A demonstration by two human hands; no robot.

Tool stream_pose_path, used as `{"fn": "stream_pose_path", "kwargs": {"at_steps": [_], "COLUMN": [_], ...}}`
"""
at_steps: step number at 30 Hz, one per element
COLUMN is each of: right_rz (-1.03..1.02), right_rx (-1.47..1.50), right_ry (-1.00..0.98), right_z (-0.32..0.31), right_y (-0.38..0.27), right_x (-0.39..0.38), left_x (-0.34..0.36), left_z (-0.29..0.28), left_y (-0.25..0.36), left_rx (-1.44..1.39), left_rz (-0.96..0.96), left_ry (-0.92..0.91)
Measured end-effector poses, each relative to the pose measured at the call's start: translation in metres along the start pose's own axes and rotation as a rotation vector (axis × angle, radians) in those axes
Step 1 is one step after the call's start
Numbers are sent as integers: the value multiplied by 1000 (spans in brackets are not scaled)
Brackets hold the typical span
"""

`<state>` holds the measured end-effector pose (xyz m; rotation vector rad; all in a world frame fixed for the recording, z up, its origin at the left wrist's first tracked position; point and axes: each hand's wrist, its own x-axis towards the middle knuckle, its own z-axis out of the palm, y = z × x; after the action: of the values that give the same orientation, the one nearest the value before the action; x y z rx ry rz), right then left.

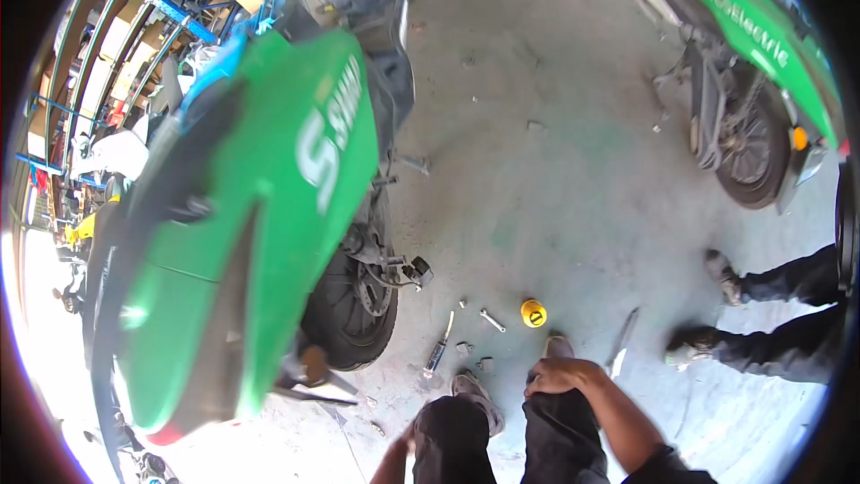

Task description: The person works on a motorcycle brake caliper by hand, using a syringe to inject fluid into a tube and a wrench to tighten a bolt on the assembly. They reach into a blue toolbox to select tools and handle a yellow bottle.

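Note:
My right hand (557, 376) rests on my right knee, fingers loosely draped over the dark trouser leg, and holds nothing that I can see. Down beside my left leg is my left hand (408, 441), its fingers mostly hidden. On the floor ahead of my shoes lie a screwdriver-like tool (436, 357) with a dark handle, a small wrench (492, 320) and a round yellow container (533, 313). Two small metal-looking pads (464, 349) lie near my left shoe. A brake caliper (417, 273) appears to stick out beside the wheel (354, 314) of a green motorbike (269, 215).
The green motorbike stands close on my left. Another green motorbike (743, 45) is at the far right. A person's legs (779, 350) in dark trousers stand at right, near a long thin blade-like piece (623, 341). Shelves with boxes (116, 45) line the far left.

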<state>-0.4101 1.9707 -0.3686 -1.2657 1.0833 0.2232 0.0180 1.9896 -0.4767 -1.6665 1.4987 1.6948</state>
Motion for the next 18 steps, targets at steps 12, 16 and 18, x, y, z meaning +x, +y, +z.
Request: {"fn": "stream_pose_path", "kwargs": {"at_steps": [12,16,18], "right_rz": [473,706,797], "right_rx": [338,427,747], "right_ry": [467,69,111], "right_z": [157,129,98], "right_y": [-65,-125,-134], "right_x": [-98,-136,-124], "left_x": [-401,-427,-455], "left_z": [-89,-136,-155], "left_y": [-92,-124,-151], "left_rx": [-836,-964,-1049], "left_rz": [-513,-502,-475], "left_ry": [-272,-9,144]}}
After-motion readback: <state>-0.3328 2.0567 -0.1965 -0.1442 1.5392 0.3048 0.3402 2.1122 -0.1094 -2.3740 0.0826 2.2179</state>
